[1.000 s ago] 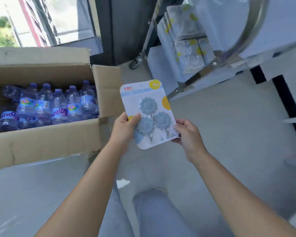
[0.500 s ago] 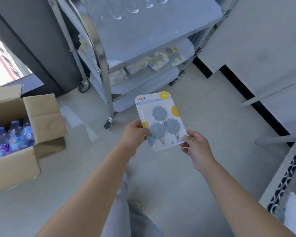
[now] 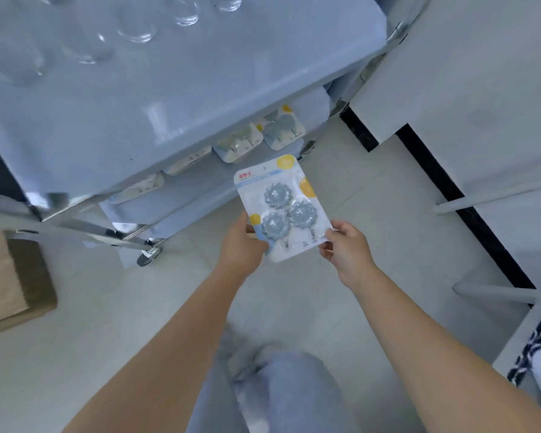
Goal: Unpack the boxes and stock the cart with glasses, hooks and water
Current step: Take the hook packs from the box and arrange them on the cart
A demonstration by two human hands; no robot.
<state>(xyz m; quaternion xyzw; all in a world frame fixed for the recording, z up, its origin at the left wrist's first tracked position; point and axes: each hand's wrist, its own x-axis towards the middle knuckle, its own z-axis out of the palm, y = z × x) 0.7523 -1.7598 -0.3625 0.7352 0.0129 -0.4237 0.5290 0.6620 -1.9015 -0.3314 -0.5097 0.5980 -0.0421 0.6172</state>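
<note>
Both hands are on the hook pack (image 3: 284,207); left hand (image 3: 241,242) pinches its lower left edge, right hand (image 3: 347,248) pinches the lower right corner; pack's up in the air just in front of the cart (image 3: 200,89), near the middle shelf where other hook packs (image 3: 238,142) sit; glasses (image 3: 138,32) on top; cardboard box (image 3: 16,282) at the left.

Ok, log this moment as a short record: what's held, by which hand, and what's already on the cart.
held item: pack of three hooks
left hand: grips the pack's lower left edge
right hand: pinches its lower right corner
cart top shelf: glasses
cart middle shelf: row of hook packs
cardboard box: on the floor, left of the cart
</note>
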